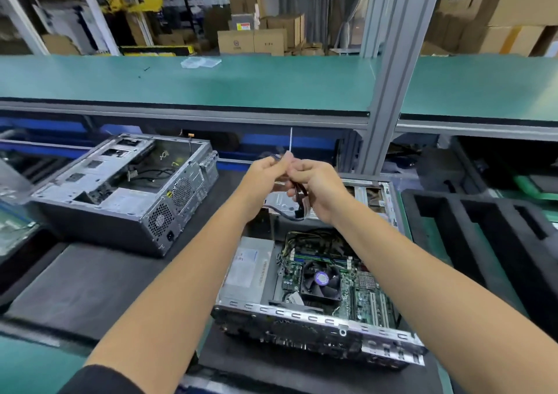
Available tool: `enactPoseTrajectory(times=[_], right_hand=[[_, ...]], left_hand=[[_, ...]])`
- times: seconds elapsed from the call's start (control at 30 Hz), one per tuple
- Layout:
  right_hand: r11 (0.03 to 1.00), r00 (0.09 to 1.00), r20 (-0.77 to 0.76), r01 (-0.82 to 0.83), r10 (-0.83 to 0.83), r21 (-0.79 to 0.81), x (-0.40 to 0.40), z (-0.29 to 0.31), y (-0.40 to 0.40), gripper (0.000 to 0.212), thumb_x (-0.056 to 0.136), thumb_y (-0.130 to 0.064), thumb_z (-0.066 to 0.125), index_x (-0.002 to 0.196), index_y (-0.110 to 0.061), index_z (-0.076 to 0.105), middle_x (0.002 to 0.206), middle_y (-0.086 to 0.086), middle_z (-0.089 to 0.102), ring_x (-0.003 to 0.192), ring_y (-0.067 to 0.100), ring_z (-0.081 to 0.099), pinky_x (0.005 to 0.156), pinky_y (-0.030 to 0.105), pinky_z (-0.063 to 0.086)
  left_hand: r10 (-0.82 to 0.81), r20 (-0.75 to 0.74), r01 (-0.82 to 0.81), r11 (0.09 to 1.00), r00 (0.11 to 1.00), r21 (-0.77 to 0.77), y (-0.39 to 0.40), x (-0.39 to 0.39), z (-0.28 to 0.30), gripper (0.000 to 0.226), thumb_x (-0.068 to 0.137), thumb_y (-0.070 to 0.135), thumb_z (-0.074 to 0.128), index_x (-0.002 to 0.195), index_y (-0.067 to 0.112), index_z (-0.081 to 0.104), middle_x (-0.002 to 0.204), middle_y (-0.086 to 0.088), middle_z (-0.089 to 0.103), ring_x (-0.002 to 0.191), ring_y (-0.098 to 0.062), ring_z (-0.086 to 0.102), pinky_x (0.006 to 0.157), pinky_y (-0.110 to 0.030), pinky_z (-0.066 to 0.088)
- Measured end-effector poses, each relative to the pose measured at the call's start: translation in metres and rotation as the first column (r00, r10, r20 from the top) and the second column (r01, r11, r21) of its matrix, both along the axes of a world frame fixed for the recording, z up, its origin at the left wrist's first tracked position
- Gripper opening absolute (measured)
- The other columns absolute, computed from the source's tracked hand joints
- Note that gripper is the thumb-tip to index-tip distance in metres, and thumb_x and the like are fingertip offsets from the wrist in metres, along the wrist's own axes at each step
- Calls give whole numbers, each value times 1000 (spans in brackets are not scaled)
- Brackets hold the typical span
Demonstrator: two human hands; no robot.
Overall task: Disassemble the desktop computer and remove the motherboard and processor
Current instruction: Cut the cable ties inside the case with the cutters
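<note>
Desktop computer [317, 276] open below; both hands [265, 171] [317, 188] pinching cable bundle [297, 194], easing white tie [290, 143] loose gently

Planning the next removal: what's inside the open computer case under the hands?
Inside the open silver case: green motherboard, black cooler fan, grey power supply box. The processor is covered by the fan.

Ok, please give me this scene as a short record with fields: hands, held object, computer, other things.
left hand: pinches cable bundle
right hand: grips cable bundle
cable bundle: raised above open computer case
open computer case: motherboard and CPU fan inside
second case: further left, mostly stripped
foam tray: on the right
</note>
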State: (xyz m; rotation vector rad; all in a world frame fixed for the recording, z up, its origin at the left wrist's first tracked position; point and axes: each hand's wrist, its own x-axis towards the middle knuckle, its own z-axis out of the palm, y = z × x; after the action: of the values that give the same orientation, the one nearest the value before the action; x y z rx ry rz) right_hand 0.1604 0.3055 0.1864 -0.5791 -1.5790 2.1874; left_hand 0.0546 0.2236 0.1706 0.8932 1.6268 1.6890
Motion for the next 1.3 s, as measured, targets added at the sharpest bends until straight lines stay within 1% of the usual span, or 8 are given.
enactPoseTrajectory(times=[0.23,0.6,0.7,0.8,0.9,1.07,1.17,1.3], right_hand=[[1000,998,57,-12,11,20,-51,8,-48,20,95,0,54,112,-7,63,51,1,59,41,9,49,40,18,40],[984,985,155,50,-78,174,-160,-28,-134,31,96,-6,51,71,-16,66,62,4,59,55,16,51,54,28,43],[730,903,336,-37,-268,682,-169,-46,-142,29,92,-17,53,65,-11,62,64,4,61,65,22,55,59,31,41],[447,811,418,-221,-410,867,-170,-56,-149,22,89,-20,49,84,-7,67,80,12,66,74,31,61,63,36,51],[374,718,531,-388,-450,842,-174,-65,-156,4,85,-17,51,84,-13,54,83,6,58,79,30,61,61,32,44],[363,577,708,-609,-408,705,-181,-76,-155,21,91,-25,51,103,-11,61,109,11,62,99,32,62,70,33,42],[358,503,826,-745,-253,563,-183,-85,-164,12,90,-18,50,81,-10,52,102,13,63,79,29,61,64,32,45],[396,126,992,-910,-17,123,-189,-115,-175,23,92,-10,44,76,1,56,85,17,68,52,23,61,49,27,54]], left_hand=[[6,-39,-5,1000,999,25,-50,-51,15,29,99,22,50,87,1,66,70,-7,64,53,-13,54,59,-23,50],[98,9,-96,988,995,-120,-115,-150,-19,31,98,27,54,72,10,57,64,-9,55,49,-18,49,50,-24,45],[96,-106,-121,956,990,-268,-116,-162,-40,31,98,25,49,73,9,57,72,-10,57,66,-22,52,63,-31,44],[28,-285,-140,914,958,-382,-116,-166,-60,36,97,28,44,74,6,60,74,-6,59,66,-17,51,58,-30,39],[-33,-311,-111,894,950,-433,-114,-166,-77,38,98,30,41,65,14,48,72,-2,53,61,-12,43,54,-30,31],[65,-214,-158,879,975,-451,-120,-175,-120,34,96,20,41,65,12,52,68,-7,57,63,-19,49,58,-25,40],[82,-221,-179,867,972,-466,-130,-184,-140,40,99,18,41,61,14,52,53,1,53,46,-7,49,39,-11,33],[133,-80,-155,878,988,-454,-132,-189,-154,37,101,25,40,72,11,59,57,-6,55,42,-12,46,41,-21,35]])
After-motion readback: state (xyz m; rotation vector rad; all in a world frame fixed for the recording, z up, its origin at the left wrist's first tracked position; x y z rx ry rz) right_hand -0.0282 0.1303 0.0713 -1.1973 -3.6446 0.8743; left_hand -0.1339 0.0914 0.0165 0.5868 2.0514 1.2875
